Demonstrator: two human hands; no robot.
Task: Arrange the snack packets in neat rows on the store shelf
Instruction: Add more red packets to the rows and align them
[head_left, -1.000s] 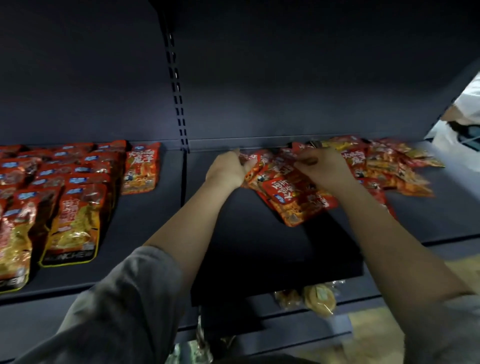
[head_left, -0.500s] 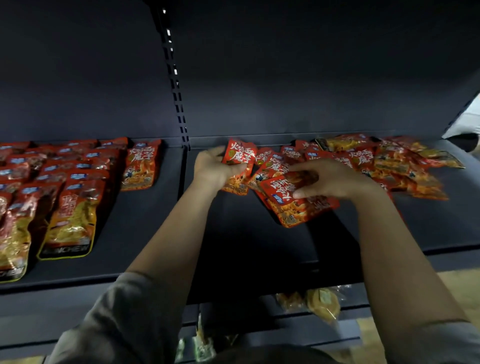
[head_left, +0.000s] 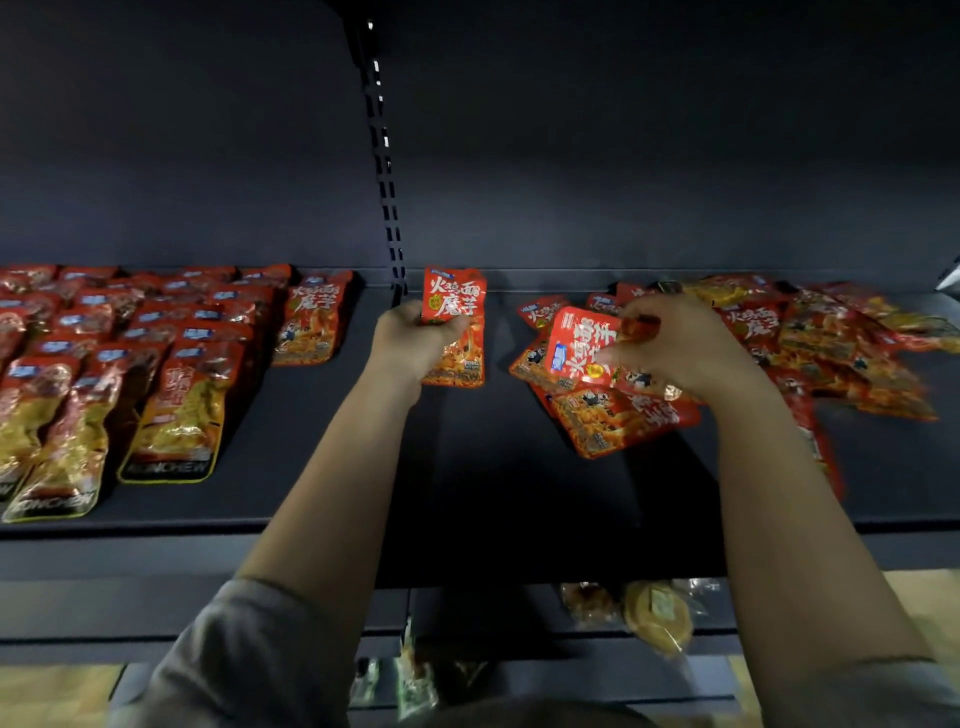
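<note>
My left hand (head_left: 410, 340) grips one red snack packet (head_left: 455, 317) upright, just right of the slotted shelf upright. A single red packet (head_left: 311, 325) lies alone to its left, beside neat rows of red and yellow packets (head_left: 130, 358) filling the left shelf section. My right hand (head_left: 680, 348) pinches another red packet (head_left: 582, 348) at its edge, lifted off a loose pile of packets (head_left: 810, 338) spread over the right of the dark shelf (head_left: 467, 478). More packets (head_left: 618, 421) lie under that hand.
The slotted metal upright (head_left: 387, 171) rises from the shelf back between the two sections. A lower shelf holds clear-wrapped yellow pastries (head_left: 657, 618) and green packets (head_left: 415, 680). A dark back panel closes the shelf behind.
My left hand has lifted one red packet out of the pile and carried it left, standing it upright. My right hand has raised a second packet from the heap.
</note>
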